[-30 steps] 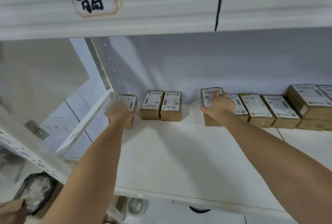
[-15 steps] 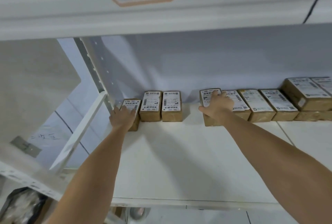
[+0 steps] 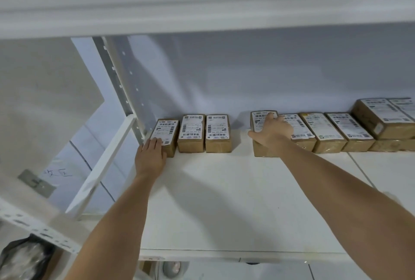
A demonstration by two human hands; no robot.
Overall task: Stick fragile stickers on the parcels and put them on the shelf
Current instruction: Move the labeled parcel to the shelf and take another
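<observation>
With the left hand [image 3: 151, 155] lying flat against the leftmost parcel [image 3: 165, 134] and the right hand [image 3: 272, 130] spread loosely over another parcel [image 3: 261, 132] on the shelf [image 3: 224, 190], each should be slid squarely back into the row.

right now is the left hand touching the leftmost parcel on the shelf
Touching. The head view shows the left hand laid flat against the near end of the leftmost parcel, fingertips overlapping its white label with no gap.
</observation>
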